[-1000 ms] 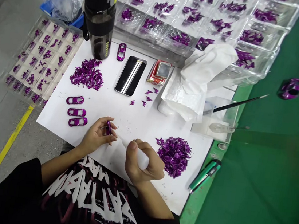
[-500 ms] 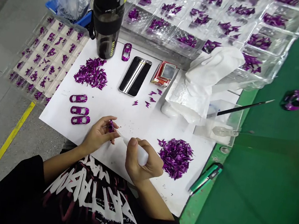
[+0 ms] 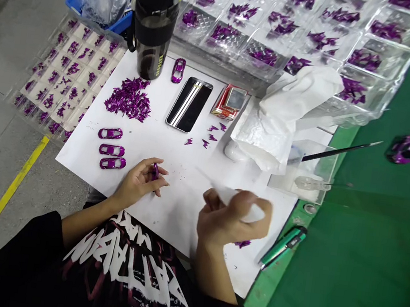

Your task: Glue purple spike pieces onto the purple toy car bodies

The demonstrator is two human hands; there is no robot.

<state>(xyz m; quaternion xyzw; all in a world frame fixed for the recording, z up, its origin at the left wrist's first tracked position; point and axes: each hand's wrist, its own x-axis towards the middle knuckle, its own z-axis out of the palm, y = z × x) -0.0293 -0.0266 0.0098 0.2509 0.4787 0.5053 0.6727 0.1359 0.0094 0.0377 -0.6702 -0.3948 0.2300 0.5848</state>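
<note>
1. At four o'clock, with the middle of the white sheet (image 3: pixel 177 215) serving as the dial's centre and twelve lying away from the person, the right hand (image 3: pixel 234 220) is curling around a white bottle (image 3: pixel 256 214). The hand is looking blurred; the bottle's thin tip is pointing towards ten and standing clear of the other hand.
2. Just below the right hand, a few purple scraps (image 3: pixel 242 243) are showing; the hand is hiding whatever lies behind it. Farther out at four, a green knife (image 3: pixel 283 247) is lying near the sheet's edge.
3. At eight o'clock, the left hand (image 3: pixel 143 180) is pinching a small purple piece (image 3: pixel 155 171) between thumb and fingers, the other fingers spreading a little. The piece is standing nearly edge-on, so its full shape is not showing.
4. That piece is probably going to be feeling light and stiff, its glossy coat slippery and easily scratched. Holding it by the rim should be sparing the finish; squeezing hard may be risking a bend or a slip. The bottle is looking light and soft-walled, so gripping it low on the body and pressing gently seems wise.
5. At nine, three purple car shells (image 3: pixel 112 150) are lying in a row.
6. At ten, a purple heap (image 3: pixel 129 99) is resting; at twelve, a phone (image 3: pixel 189 104) is lying.
</note>
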